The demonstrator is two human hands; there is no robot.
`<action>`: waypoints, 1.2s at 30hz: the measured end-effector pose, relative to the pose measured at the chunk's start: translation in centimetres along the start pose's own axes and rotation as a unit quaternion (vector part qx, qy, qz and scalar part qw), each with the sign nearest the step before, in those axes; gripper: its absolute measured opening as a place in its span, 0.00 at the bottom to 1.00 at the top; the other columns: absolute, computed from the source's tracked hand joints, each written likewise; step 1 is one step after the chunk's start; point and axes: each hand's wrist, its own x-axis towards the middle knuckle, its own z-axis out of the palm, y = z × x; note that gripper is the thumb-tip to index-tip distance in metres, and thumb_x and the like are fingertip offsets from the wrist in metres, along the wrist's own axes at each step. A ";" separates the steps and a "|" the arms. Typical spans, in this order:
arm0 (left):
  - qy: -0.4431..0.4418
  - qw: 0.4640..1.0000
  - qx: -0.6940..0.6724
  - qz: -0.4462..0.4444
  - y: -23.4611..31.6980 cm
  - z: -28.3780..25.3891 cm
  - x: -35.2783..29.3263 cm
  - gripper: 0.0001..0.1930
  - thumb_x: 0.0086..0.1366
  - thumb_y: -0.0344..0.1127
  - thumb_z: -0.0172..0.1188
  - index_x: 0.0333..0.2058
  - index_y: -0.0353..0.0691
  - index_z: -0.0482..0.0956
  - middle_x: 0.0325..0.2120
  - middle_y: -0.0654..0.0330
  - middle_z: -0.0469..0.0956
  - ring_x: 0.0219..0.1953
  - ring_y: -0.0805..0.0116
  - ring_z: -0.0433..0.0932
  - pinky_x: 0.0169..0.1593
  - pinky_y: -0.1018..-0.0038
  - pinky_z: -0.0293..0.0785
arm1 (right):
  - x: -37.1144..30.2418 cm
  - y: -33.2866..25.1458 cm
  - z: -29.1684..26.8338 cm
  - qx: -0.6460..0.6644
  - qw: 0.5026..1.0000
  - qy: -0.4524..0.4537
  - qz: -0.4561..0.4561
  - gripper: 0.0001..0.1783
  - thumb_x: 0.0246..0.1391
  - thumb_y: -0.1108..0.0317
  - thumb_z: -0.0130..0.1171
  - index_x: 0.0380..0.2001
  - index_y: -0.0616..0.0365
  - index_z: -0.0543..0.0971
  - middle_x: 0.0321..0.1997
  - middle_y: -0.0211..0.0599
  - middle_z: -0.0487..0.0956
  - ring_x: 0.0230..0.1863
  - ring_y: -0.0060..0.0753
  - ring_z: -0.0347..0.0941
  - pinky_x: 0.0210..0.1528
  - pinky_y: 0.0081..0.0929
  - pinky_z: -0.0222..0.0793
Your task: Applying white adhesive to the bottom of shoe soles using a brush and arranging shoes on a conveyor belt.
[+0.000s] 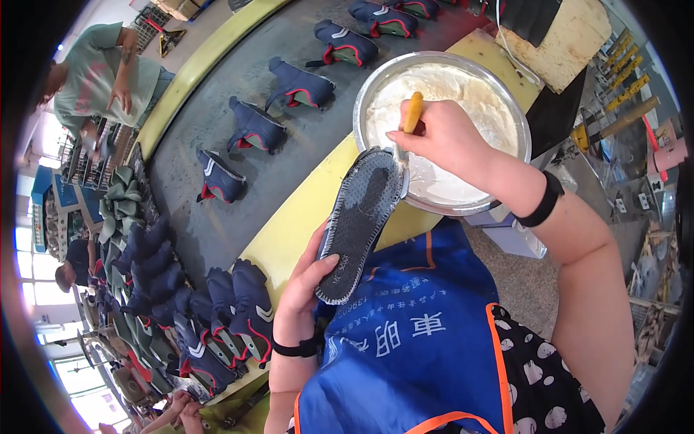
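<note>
My left hand [302, 283] grips a dark shoe upper [361, 220] by its heel end. Its black underside faces up, ringed with pale zigzag stitching, and my thumb presses on that underside. Closed around the yellow handle of a brush [413, 112], my right hand [448, 137] is at the shoe's toe end. The brush's lower end meets the stitched edge there; its bristles are hard to make out. Behind and beneath my right hand stands a round metal basin [360, 108] holding creamy white paste [459, 78].
A dark conveyor belt [195, 134] with yellow edging carries a row of navy shoes [256, 124] with red trim. Many more navy shoes [242, 304] crowd the left side. Across the belt stands a co-worker [108, 79]. Another person's hands [184, 409] show at lower left.
</note>
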 end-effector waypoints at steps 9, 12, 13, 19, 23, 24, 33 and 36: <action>0.040 0.994 -0.067 -0.071 0.6 -4.0 0.5 0.39 0.64 0.38 0.59 0.69 0.28 0.55 0.61 0.48 0.70 0.59 0.63 0.75 0.62 0.70 0.71 | 2.7 -1.6 2.7 0.096 0.970 -0.034 -0.221 0.11 0.55 0.63 0.61 0.29 0.55 0.71 0.28 0.39 0.76 0.33 0.49 0.75 0.35 0.39 0.70; 0.073 0.988 -0.090 -0.102 0.7 -4.5 0.3 0.36 0.65 0.36 0.57 0.68 0.28 0.57 0.58 0.47 0.74 0.54 0.64 0.79 0.58 0.72 0.76 | 2.8 -2.9 4.0 0.142 0.955 -0.057 -0.256 0.09 0.54 0.68 0.66 0.30 0.57 0.75 0.29 0.36 0.76 0.31 0.41 0.74 0.37 0.30 0.69; 0.057 0.986 -0.118 -0.101 0.7 -4.6 0.4 0.34 0.66 0.35 0.56 0.67 0.28 0.58 0.56 0.47 0.75 0.51 0.64 0.81 0.56 0.72 0.77 | 2.9 -3.3 4.3 0.143 0.953 -0.053 -0.260 0.09 0.54 0.68 0.66 0.30 0.57 0.75 0.29 0.36 0.76 0.31 0.41 0.74 0.37 0.30 0.69; 0.059 0.982 -0.149 -0.103 0.0 -5.6 0.5 0.28 0.66 0.36 0.57 0.60 0.25 0.67 0.47 0.47 0.81 0.43 0.64 0.85 0.48 0.72 0.82 | 3.8 -4.7 3.2 0.233 0.937 -0.081 -0.248 0.07 0.54 0.72 0.67 0.32 0.59 0.78 0.31 0.34 0.78 0.36 0.31 0.77 0.40 0.27 0.70; 0.059 0.980 -0.144 -0.123 -0.4 -6.3 1.0 0.23 0.65 0.35 0.58 0.52 0.22 0.74 0.41 0.46 0.84 0.38 0.62 0.86 0.43 0.71 0.84 | 3.9 -4.1 1.4 0.271 0.923 -0.122 -0.244 0.07 0.50 0.76 0.71 0.34 0.59 0.83 0.34 0.31 0.80 0.40 0.28 0.77 0.43 0.26 0.70; 0.059 0.980 -0.146 -0.117 -0.4 -6.4 1.0 0.23 0.65 0.35 0.58 0.52 0.22 0.74 0.41 0.46 0.84 0.38 0.62 0.86 0.43 0.71 0.84 | 3.9 -4.0 1.3 0.287 0.911 -0.162 -0.246 0.08 0.48 0.76 0.71 0.33 0.59 0.84 0.35 0.31 0.80 0.40 0.28 0.77 0.43 0.26 0.70; 0.040 0.982 -0.144 -0.111 0.0 -5.4 0.7 0.27 0.65 0.37 0.59 0.58 0.25 0.70 0.49 0.46 0.80 0.46 0.63 0.84 0.52 0.70 0.81 | 4.2 -1.0 -1.0 0.076 0.978 -0.057 -0.187 0.06 0.47 0.71 0.69 0.31 0.55 0.84 0.34 0.32 0.82 0.39 0.38 0.80 0.44 0.31 0.73; -0.035 0.996 -0.051 -0.067 -0.3 -4.1 0.0 0.39 0.63 0.37 0.61 0.68 0.30 0.55 0.62 0.46 0.68 0.59 0.63 0.74 0.63 0.68 0.70 | 2.8 -0.7 -2.9 0.115 0.982 0.004 -0.152 0.07 0.51 0.71 0.69 0.33 0.59 0.83 0.34 0.32 0.82 0.39 0.28 0.79 0.44 0.25 0.73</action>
